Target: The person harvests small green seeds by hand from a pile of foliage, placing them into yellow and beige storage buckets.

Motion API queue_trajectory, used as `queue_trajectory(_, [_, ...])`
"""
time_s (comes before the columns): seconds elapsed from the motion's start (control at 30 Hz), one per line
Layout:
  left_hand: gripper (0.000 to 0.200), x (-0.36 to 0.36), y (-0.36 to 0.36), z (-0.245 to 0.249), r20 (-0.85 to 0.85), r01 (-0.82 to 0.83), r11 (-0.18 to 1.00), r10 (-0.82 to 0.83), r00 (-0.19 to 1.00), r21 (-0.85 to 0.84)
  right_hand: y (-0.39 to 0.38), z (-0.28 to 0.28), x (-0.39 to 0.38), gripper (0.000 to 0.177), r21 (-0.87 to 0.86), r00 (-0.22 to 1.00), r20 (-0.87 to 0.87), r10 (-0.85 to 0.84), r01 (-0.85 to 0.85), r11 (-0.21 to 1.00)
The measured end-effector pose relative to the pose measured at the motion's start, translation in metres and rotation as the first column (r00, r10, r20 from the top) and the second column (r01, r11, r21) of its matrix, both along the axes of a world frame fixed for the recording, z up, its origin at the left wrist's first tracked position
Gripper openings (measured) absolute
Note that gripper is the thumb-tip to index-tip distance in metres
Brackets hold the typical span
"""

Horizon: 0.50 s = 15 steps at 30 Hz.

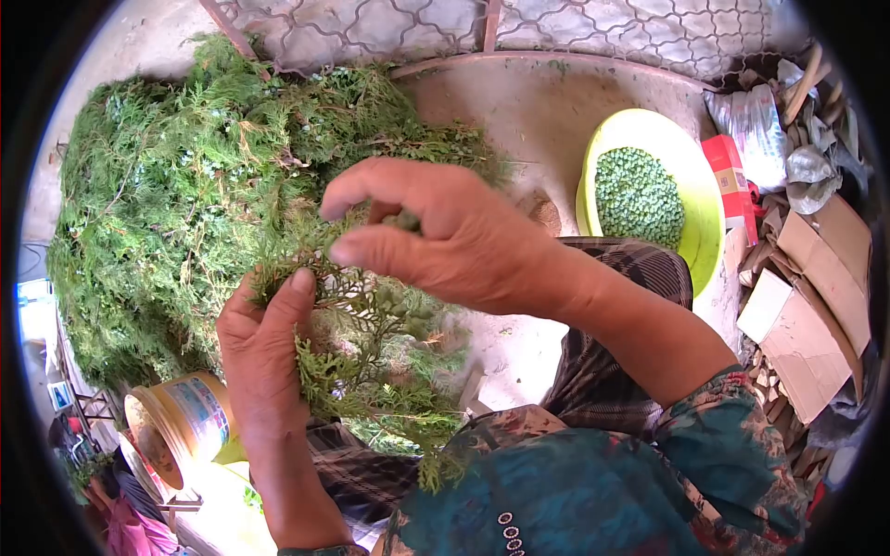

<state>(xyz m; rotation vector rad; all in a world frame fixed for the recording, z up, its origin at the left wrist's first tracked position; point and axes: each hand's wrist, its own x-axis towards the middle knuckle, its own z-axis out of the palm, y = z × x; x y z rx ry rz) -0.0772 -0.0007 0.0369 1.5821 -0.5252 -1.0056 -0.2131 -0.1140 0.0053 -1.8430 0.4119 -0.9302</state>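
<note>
My left hand (264, 338) pinches a leafy evergreen sprig (357, 315) between thumb and fingers, and its flat, scaly fronds hang down over my lap. Small green cones (397, 301) show on the sprig. Just above it is my right hand (454, 236), slightly blurred, with thumb and forefinger apart. Its other fingers curl round small green cones (405, 221) that peek out from the palm. Beyond both hands spreads a large heap of cut evergreen branches (176, 213), dotted with pale cones.
A yellow-green basin (709, 208) holds many small green cones (640, 199) at the right. Flattened cardboard (807, 324), a red box (730, 181) and plastic bags lie beyond it. A yellowish bucket (185, 422) lies tipped at lower left. Metal lattice (399, 32) crosses the back.
</note>
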Motion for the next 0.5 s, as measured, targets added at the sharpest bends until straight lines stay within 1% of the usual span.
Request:
queue_trajectory(0.03, [0.021,-0.003,-0.001,0.0,-0.001,0.002,1.0,-0.002,1.0,0.002,0.003,0.004,-0.002,0.024,0.012,0.993,-0.12,0.009,-0.008,1.0])
queue_trajectory(0.07, [0.016,-0.005,-0.002,-0.001,0.009,-0.017,1.0,0.017,1.0,-0.012,0.003,0.003,-0.001,0.024,0.015,0.993,-0.122,0.007,-0.006,1.0])
queue_trajectory(0.1, [0.012,-0.007,-0.003,-0.002,0.019,-0.033,0.999,0.034,0.999,-0.026,0.003,0.002,0.0,0.023,-0.017,0.984,-0.169,0.047,-0.051,0.999])
queue_trajectory(0.13, [0.012,-0.008,-0.003,-0.002,0.019,-0.03,0.999,0.03,0.999,-0.024,0.003,0.002,0.0,0.021,-0.048,0.973,-0.216,0.084,-0.097,0.994])
queue_trajectory(0.17, [0.011,-0.008,-0.003,-0.002,0.015,-0.041,0.999,0.041,0.999,-0.004,-0.002,0.002,-0.001,0.021,-0.048,0.973,-0.215,0.082,-0.094,0.994])
queue_trajectory(0.2, [0.01,-0.008,-0.003,-0.002,0.011,-0.054,0.998,0.054,0.998,0.016,-0.013,0.001,-0.004,0.02,-0.257,0.973,-0.203,-0.108,0.053,0.965])
queue_trajectory(0.23, [0.01,-0.005,-0.002,-0.002,0.012,-0.055,0.998,0.055,0.998,0.017,-0.026,0.001,-0.008,0.019,-0.452,0.946,-0.152,-0.287,0.192,0.871])
queue_trajectory(0.27, [0.009,0.001,-0.001,-0.003,-0.088,-0.097,0.995,0.096,0.991,-0.006,-0.034,0.001,-0.012,0.017,-0.621,0.893,-0.065,-0.446,0.314,0.719])
queue_trajectory(0.3, [0.009,0.007,0.0,-0.004,-0.19,-0.141,0.99,0.134,0.973,-0.026,-0.04,0.006,-0.02,0.017,-0.622,0.893,-0.064,-0.445,0.313,0.718])
queue_trajectory(0.33, [0.009,0.011,0.001,-0.005,-0.191,-0.147,0.989,0.138,0.972,-0.03,-0.046,0.015,-0.029,0.016,0.156,0.978,0.011,-0.21,0.205,0.966])
queue_trajectory(0.37, [0.008,0.014,0.003,-0.005,-0.251,-0.16,0.986,0.146,0.957,-0.038,-0.049,0.02,-0.032,0.015,0.798,0.967,0.239,-0.087,-0.145,0.584])
queue_trajectory(0.4, [0.007,0.016,0.004,-0.004,-0.307,-0.171,0.984,0.15,0.94,-0.042,-0.045,0.02,-0.03,0.015,0.798,0.966,0.243,-0.083,-0.151,0.583])
queue_trajectory(0.43, [0.007,0.009,0.0,0.0,-0.253,-0.278,0.96,0.274,0.928,0.022,-0.037,0.019,-0.027,0.016,0.835,0.963,0.268,-0.012,-0.226,0.502])
queue_trajectory(0.47, [0.007,0.009,0.0,0.004,-0.247,-0.278,0.96,0.276,0.929,0.024,-0.029,0.017,-0.024,0.016,0.862,0.953,0.297,0.055,-0.292,0.413])
queue_trajectory(0.5, [0.013,0.008,0.001,0.006,-0.229,-0.267,0.963,0.27,0.935,0.045,-0.023,0.013,-0.022,0.022,0.849,0.947,0.293,0.131,-0.321,0.42])
